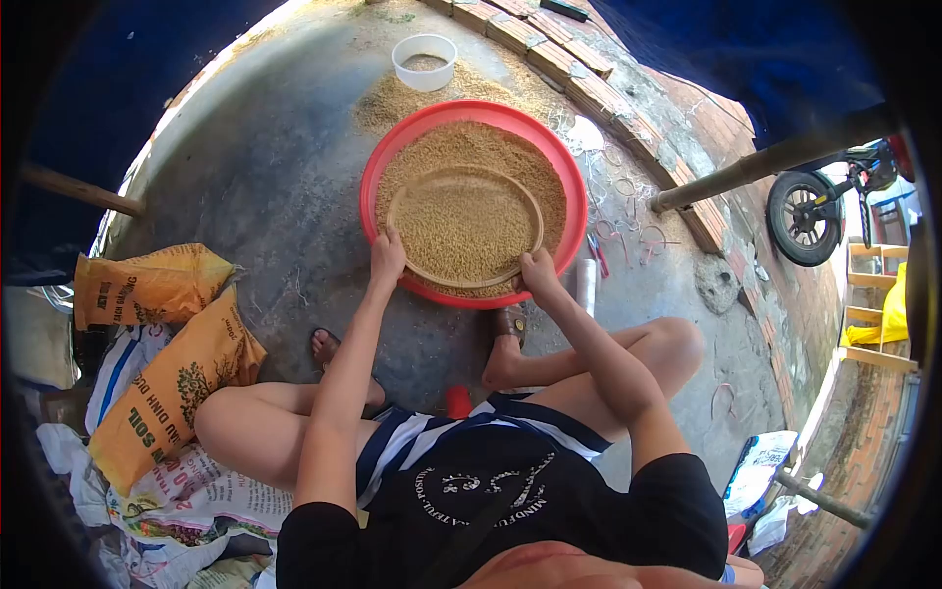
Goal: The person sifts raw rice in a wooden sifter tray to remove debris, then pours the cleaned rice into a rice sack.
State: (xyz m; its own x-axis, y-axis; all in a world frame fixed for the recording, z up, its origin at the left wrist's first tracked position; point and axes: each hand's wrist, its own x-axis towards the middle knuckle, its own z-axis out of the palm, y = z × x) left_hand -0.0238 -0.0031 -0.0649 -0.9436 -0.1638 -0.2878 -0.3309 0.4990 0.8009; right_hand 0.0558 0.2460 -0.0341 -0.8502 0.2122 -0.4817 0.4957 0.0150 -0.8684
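Both my hands grip a round sieve (538,218) by its rim, low over a wide red basin (579,187). My left hand (388,253) is closed on the left side of the rim, and my right hand (537,272) on the lower right. A layer of tan grain-like material (461,231) covers the sieve's middle. More of the same loose material (461,142) fills the basin around and behind the sieve. The mesh under the layer is hidden.
Beyond the basin, a white tub (424,49) stands by spilled grain (383,106). Orange sacks (186,383) lie at my left. Red-handled pliers (598,253) and a metal cylinder (587,285) lie right of the basin. A pole (765,162) and a wheel (805,218) are farther right.
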